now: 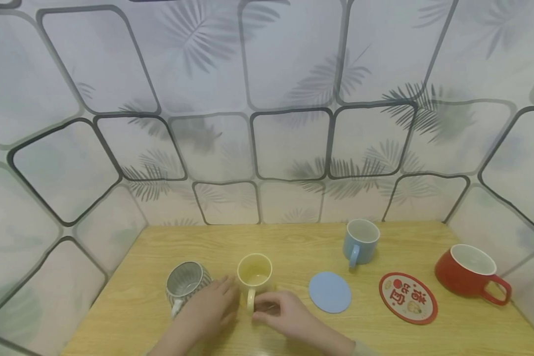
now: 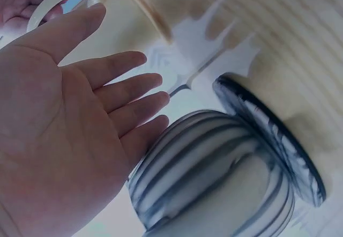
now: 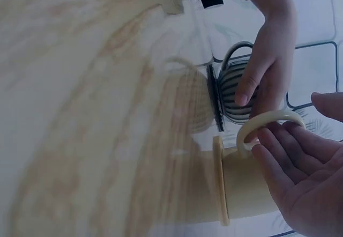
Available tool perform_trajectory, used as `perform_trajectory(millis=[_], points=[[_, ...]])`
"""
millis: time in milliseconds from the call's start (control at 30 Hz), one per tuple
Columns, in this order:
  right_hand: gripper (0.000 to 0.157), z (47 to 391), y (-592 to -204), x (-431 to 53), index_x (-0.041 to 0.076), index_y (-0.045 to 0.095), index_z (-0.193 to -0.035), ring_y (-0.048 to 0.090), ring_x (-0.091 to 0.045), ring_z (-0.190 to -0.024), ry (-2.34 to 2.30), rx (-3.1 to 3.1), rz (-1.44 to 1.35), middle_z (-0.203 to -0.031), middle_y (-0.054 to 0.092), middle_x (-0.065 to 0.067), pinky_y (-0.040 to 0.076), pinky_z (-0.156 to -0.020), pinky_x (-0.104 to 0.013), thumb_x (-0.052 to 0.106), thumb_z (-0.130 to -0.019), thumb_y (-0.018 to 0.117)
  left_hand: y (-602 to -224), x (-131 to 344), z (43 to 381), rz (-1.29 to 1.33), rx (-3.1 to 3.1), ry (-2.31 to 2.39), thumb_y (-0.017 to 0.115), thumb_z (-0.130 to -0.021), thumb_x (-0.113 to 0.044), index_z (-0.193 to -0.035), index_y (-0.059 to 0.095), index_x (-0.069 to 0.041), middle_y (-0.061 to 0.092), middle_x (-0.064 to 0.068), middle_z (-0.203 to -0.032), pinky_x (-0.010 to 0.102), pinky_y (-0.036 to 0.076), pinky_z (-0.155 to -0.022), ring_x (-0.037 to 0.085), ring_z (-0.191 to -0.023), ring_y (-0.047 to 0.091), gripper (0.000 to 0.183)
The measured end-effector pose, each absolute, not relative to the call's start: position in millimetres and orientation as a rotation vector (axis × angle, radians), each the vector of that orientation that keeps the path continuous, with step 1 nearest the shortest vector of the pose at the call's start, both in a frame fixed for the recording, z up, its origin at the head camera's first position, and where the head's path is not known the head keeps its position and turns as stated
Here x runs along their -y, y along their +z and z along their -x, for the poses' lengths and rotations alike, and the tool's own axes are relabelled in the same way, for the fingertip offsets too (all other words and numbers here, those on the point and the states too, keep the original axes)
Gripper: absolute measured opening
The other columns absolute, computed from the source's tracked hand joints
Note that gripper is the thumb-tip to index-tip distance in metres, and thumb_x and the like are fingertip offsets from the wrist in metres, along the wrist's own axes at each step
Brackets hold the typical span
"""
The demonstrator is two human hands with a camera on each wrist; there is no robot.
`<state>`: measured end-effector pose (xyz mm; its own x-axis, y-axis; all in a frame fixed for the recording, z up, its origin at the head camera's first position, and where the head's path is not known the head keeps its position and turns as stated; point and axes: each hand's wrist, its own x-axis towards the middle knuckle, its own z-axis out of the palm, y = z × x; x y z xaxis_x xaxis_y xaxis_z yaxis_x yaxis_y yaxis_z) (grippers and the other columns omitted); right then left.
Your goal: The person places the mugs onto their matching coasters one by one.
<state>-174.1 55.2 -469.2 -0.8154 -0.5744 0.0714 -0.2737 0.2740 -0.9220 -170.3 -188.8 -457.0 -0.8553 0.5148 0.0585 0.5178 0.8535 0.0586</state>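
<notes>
A yellow mug stands near the front middle of the table on a thin tan coaster, its handle facing me. Beside that handle is my right hand, fingertips right at it and thumb held apart. My left hand lies between the yellow mug and a grey striped mug, fingers extended. In the left wrist view, the little finger overlaps the grey mug's side. That mug rests on a dark-edged round coaster.
To the right are a bare blue round coaster and a blue mug behind it. Further right lie a red-rimmed coaster with printed characters and a wide red mug. Patterned cloth walls enclose the wooden table.
</notes>
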Motion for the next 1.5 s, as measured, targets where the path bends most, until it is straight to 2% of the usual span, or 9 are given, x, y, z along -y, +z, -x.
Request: perform_trajectory(millis=[467, 667, 1000, 1267, 1500], points=[[0.022, 177, -464, -73, 0.006, 0.078, -0.116, 0.072, -0.003, -0.1, -1.596, -2.334, 0.883, -0.113, 0.08, -0.012, 0.062, -0.085, -0.019, 0.02, -0.1, 0.074, -430, 191, 163, 0.829, 2.917, 0.035, 0.079, -0.093, -0.039, -0.148, 0.058, -0.002, 0.058, 0.021, -0.155, 0.056, 0.05, -0.118, 0.04, -0.142, 0.058, 0.07], [0.022, 179, -463, -80, 0.002, 0.075, -0.118, 0.069, -0.001, -0.101, -1.599, -2.325, 0.882, -0.117, 0.078, -0.016, 0.061, -0.087, -0.019, 0.016, -0.101, 0.072, -422, 192, 161, 0.853, 2.878, 0.053, 0.078, -0.094, -0.035, -0.145, 0.061, -0.002, 0.061, 0.02, -0.152, 0.057, 0.05, -0.118, 0.038, -0.139, 0.061, 0.063], [0.02, 186, -456, -96, 0.002, 0.074, -0.118, 0.068, -0.002, -0.101, -1.641, -2.401, 0.859, -0.117, 0.077, -0.019, 0.062, -0.086, -0.023, 0.013, -0.101, 0.07, -411, 194, 161, 0.877, 2.792, 0.102, 0.078, -0.095, -0.035, -0.144, 0.063, -0.005, 0.065, 0.016, -0.148, 0.054, 0.053, -0.114, 0.034, -0.134, 0.065, 0.059], [0.024, 192, -447, -110, 0.002, 0.073, -0.122, 0.066, -0.001, -0.102, -1.636, -2.425, 0.748, -0.121, 0.076, -0.018, 0.061, -0.085, -0.022, 0.017, -0.103, 0.069, -404, 191, 162, 0.883, 2.772, 0.066, 0.079, -0.095, -0.034, -0.143, 0.064, -0.006, 0.065, 0.016, -0.148, 0.053, 0.053, -0.115, 0.034, -0.135, 0.065, 0.059], [0.025, 195, -445, -119, 0.001, 0.072, -0.122, 0.067, -0.003, -0.104, -1.637, -2.446, 0.719, -0.123, 0.075, -0.016, 0.061, -0.085, -0.02, 0.017, -0.104, 0.069, -398, 186, 161, 0.918, 2.787, 0.031, 0.075, -0.098, -0.035, -0.146, 0.061, -0.004, 0.062, 0.016, -0.151, 0.054, 0.05, -0.118, 0.034, -0.138, 0.062, 0.059]])
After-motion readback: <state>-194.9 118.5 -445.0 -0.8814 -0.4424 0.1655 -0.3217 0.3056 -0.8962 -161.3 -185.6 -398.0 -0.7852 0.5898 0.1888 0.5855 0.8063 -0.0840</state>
